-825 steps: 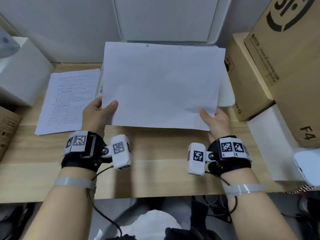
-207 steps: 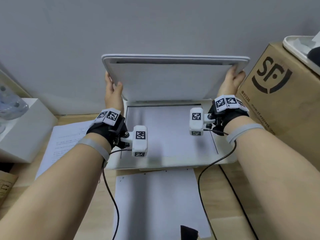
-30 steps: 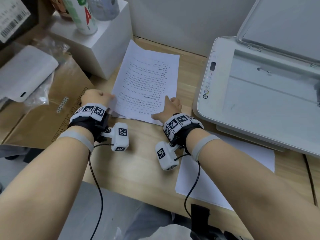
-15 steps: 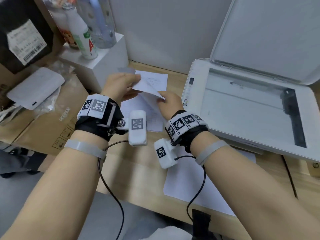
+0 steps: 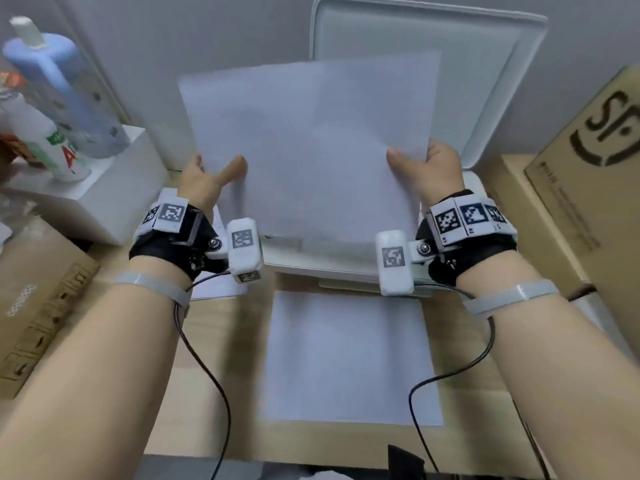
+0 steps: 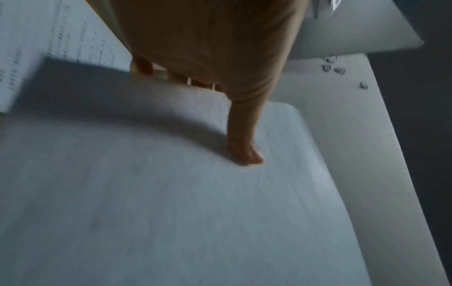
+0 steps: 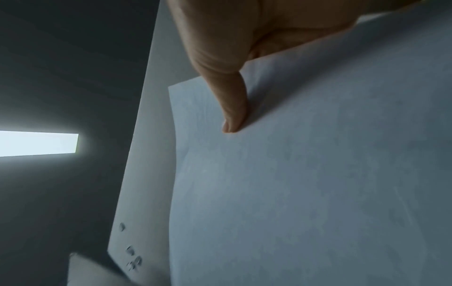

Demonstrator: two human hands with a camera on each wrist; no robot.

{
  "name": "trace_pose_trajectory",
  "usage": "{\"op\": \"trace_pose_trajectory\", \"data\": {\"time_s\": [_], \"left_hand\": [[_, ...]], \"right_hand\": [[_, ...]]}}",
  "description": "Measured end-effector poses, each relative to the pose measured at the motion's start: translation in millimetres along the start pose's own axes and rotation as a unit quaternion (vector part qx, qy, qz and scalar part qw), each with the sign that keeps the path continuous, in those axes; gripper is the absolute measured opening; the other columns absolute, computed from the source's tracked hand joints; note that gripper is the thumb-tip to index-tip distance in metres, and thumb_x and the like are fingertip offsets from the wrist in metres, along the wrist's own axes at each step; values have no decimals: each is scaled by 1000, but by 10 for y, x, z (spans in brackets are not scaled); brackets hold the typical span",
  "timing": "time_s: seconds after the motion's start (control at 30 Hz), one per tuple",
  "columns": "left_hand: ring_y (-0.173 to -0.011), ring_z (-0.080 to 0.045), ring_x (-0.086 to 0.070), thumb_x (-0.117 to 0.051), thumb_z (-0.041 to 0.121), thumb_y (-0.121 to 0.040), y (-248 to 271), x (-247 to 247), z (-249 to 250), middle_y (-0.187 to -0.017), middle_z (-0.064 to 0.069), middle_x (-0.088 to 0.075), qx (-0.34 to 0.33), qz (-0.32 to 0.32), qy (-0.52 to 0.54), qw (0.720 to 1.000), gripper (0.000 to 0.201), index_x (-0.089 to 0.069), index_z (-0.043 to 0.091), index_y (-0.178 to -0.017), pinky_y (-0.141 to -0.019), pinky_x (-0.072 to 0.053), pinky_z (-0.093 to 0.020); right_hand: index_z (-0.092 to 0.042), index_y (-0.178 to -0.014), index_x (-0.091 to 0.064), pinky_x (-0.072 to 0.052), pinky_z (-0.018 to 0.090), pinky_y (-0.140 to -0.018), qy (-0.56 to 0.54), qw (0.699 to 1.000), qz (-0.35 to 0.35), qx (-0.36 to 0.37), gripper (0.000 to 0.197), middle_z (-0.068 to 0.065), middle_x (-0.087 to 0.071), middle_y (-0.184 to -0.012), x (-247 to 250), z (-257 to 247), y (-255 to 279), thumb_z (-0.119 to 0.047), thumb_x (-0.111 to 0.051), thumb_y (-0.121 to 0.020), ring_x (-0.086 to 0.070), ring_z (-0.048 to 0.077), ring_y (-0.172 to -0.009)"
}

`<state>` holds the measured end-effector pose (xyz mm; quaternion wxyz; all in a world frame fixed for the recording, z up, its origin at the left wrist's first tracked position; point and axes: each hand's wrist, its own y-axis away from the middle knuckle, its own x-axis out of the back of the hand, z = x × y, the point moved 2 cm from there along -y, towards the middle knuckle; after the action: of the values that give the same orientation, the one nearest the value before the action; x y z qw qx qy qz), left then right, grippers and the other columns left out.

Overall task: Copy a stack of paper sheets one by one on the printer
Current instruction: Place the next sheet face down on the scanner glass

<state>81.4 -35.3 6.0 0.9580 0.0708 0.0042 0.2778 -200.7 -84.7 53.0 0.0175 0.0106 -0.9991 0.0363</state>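
- Head view: wooden desk [image 5: 214,368] against a grey wall, printer [image 5: 346,261] at the back with its lid [image 5: 485,81] raised; bottles on a white box to the left, cardboard cartons to the right, one blank sheet [image 5: 349,358] lying on the desk in front of the printer.
- I hold the paper sheet [image 5: 311,143] in the air over the scanner bed, blank side towards me. My left hand [image 5: 204,183] pinches its left edge, thumb on top; my right hand [image 5: 429,168] pinches the right edge the same way.
- Left wrist view: blurred, but my thumb [image 6: 244,147] presses on the sheet, fingers under it; the printed stack [image 6: 49,48] lies on the desk beside the printer.
- Right wrist view: thumb [image 7: 232,108] clamped on the sheet near its corner, fingers behind; the lid is probably the pale panel behind.
- To do this well: lower the sheet flat, printed face down, square one corner to the glass guide, let go only once it lies still, then close the lid gently.
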Motion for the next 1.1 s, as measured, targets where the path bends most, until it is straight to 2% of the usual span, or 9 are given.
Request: {"op": "trace_pose_trajectory", "data": {"time_s": [0.1,0.2,0.33,0.5,0.6,0.67,0.8,0.93,1.1], "left_hand": [[-107,-21,-63,-76,10,-77,11,-283,-46,-118,-7,-65,15,-61,-42,997,53,-55,7,-125,-99,-47,-38],[-106,-22,-65,-74,-6,-73,55,-545,-114,-115,-6,-67,37,-89,-71,993,63,-51,9,-130,-93,-51,-41],[-96,-21,-63,-70,-10,-75,117,-846,-288,-96,-3,-67,46,-81,-114,989,67,-46,10,-135,-87,-51,-38],[-90,-17,-54,-71,-2,-78,134,-1053,-457,-80,5,-54,2,-39,-211,977,61,-47,13,-133,-85,-45,-29],[-101,-20,-57,-72,5,-79,141,-1098,-493,-104,-4,-61,-34,-24,-273,961,63,-46,15,-135,-88,-44,-27],[-116,-22,-54,-75,10,-78,143,-1114,-527,-125,-8,-59,-58,-29,-310,949,73,-40,15,-141,-97,-40,-27],[-135,-20,-38,-76,21,-78,178,-1067,-569,-148,-4,-41,-111,-87,-395,908,73,-41,17,-143,-113,-26,-33],[-145,-19,-15,-69,42,-81,168,-901,-680,-157,-1,-22,-121,-140,-551,814,56,-52,32,-134,-115,-1,-51],[-147,-19,4,-62,52,-83,179,-790,-737,-160,0,-7,-95,-195,-565,796,55,-48,40,-135,-113,8,-55]], "right_hand": [[-18,-77,-62,-55,21,-65,33,998,47,-5,19,-18,-66,-57,377,74,-86,-1,-66,-84,-62,-3,-57],[-10,-89,-65,-54,32,-78,89,992,90,-18,6,-6,-70,-79,693,222,-159,-6,-66,-84,-66,12,-75],[-2,-111,-61,-54,37,-86,156,981,112,-28,29,10,-67,-107,998,450,-194,-6,-63,-83,-63,21,-92],[-27,-147,-22,-44,38,-100,213,967,60,-123,82,3,-51,-134,1188,852,-88,-9,-64,-79,-51,21,-120],[-31,-149,-14,-29,39,-111,352,925,-2,-145,90,3,-35,-146,1264,1036,24,-17,-69,-79,-35,23,-134],[-33,-147,-25,-15,39,-116,463,875,-28,-136,78,-1,-22,-153,1297,1096,116,-30,-67,-82,-20,21,-141],[-40,-139,-40,7,44,-115,506,845,-25,-170,60,-4,1,-159,1333,1135,228,-41,-62,-83,7,18,-145],[-42,-139,-39,6,49,-114,498,846,-32,-185,61,-3,7,-159,1357,1131,231,-43,-63,-82,16,19,-144],[-41,-140,-38,1,48,-115,488,854,-40,-176,60,-3,4,-159,1398,1137,228,-40,-64,-85,15,19,-145]]}}
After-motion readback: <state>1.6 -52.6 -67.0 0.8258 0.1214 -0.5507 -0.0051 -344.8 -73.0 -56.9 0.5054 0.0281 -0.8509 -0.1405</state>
